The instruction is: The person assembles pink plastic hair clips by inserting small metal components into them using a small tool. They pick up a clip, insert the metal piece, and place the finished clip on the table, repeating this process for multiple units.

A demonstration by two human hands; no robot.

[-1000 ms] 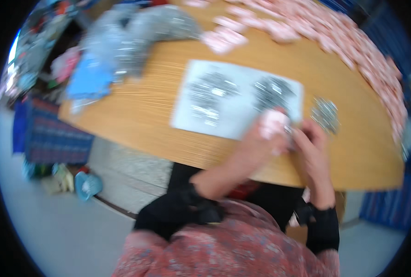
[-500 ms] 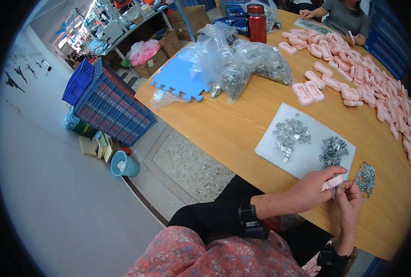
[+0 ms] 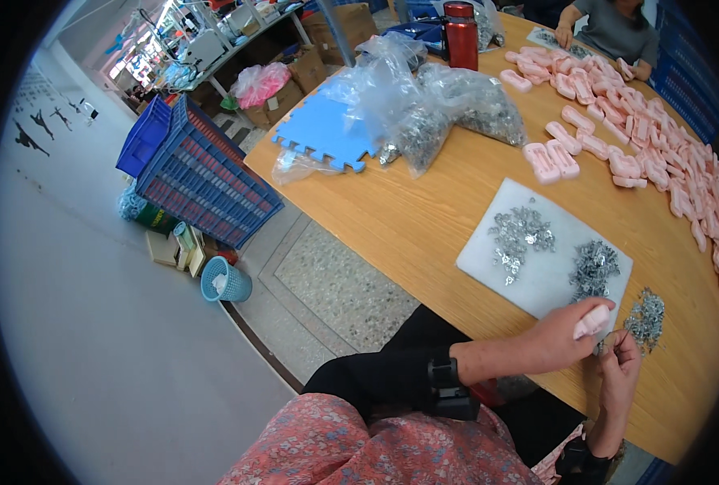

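My left hand (image 3: pixel 560 338) is closed around a pink plastic casing (image 3: pixel 592 322), held over the near edge of a white board (image 3: pixel 489 257). Right beside it, the fingers of my right hand (image 3: pixel 620 373) are pinched together close to the casing's lower end. Whatever they pinch is too small to make out. Two piles of small metal parts lie on the board, a loose light one (image 3: pixel 523 233) on the left and a denser, darker pile (image 3: pixel 594 268) near my left hand. Another heap of small metal parts (image 3: pixel 645 319) sits on the table just beyond my right hand.
Many pink casings (image 3: pixel 642 133) spread along the table's right side. Clear bags of metal parts (image 3: pixel 481 105), a blue foam mat (image 3: pixel 323 129) and a red bottle (image 3: pixel 461 36) stand farther back. Across the table (image 3: pixel 392 214) sits another person (image 3: pixel 614 36). Blue crates (image 3: pixel 206 174) stand at left.
The casing in my left hand has turned, showing a broader face. My right hand has drawn slightly down from it. The whole view has shifted a little.
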